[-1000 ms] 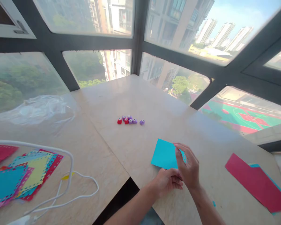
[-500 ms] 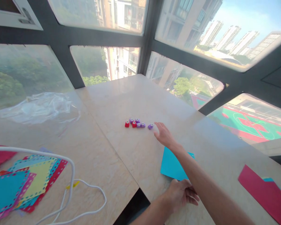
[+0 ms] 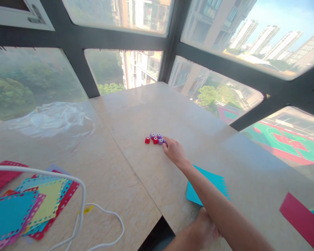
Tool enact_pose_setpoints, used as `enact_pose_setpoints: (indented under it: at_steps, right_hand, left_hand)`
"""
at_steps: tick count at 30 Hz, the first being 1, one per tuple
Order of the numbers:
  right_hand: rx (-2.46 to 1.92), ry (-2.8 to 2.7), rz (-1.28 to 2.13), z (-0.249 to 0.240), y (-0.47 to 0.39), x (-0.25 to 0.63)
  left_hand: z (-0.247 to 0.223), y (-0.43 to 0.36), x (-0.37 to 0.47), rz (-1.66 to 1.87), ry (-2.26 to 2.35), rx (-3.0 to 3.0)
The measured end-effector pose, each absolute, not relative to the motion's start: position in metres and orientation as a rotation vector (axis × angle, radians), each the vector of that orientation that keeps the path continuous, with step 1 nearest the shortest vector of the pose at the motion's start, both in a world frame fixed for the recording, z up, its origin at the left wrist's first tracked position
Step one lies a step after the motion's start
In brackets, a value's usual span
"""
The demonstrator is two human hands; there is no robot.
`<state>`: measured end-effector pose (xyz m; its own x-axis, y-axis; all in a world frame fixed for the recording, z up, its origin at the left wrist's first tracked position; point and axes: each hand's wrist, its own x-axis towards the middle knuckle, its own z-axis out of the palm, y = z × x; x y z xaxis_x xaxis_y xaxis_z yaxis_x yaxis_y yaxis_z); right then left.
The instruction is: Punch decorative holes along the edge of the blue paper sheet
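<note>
Dark-framed windows (image 3: 125, 40) meet in a corner and take up the far side, with buildings, trees and a red and green sports court (image 3: 290, 139) visible through the glass. Below them spreads the pale, marbled tabletop (image 3: 125, 118), crossed by a thin seam running down to a dark opening (image 3: 158, 235) at its near edge.

On the left, a pile of coloured papers (image 3: 12, 212) overlaps in blue, yellow, pink and red, many with hole-patterned edges. Crumpled clear plastic (image 3: 54, 118) lies beyond it by the window. A white cable (image 3: 82, 195) arcs over the pile and loops beside it, a yellow tag (image 3: 87, 209) near the loop.

At the far right lies a red sheet (image 3: 300, 216), a bit of blue showing at its edge. The blue sheet (image 3: 196, 191) rests on the tabletop in front of the person, small notches along its right edge, the right forearm crossing above it.

The left hand (image 3: 205, 226) is at the near edge of the blue sheet, partly hidden by that forearm; its grip cannot be made out. The right hand (image 3: 174, 150) reaches to the right end of the small cluster, thumb and forefinger slightly apart beside a purple piece; whether they pinch it is unclear.

Smallest are the cluster's red pieces (image 3: 147, 140) and purple pieces (image 3: 152, 136), each with a pale, dark-centred top.
</note>
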<state>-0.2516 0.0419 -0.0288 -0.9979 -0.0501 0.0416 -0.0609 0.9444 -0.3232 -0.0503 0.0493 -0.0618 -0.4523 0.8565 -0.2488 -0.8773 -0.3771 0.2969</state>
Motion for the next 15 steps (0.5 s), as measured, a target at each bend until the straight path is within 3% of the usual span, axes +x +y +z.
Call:
enact_pose_setpoints:
  at_steps: [11,15]
  right_hand:
    - [0.056,-3.030,0.550,-0.035,0.025,-0.247]
    - [-0.028,-3.031,0.587,-0.034,0.012,-0.236]
  left_hand:
    - [-0.084,0.055,-0.043,2.052,0.436,-0.207]
    - [-0.089,0.058,-0.046,1.870,0.522,-0.275]
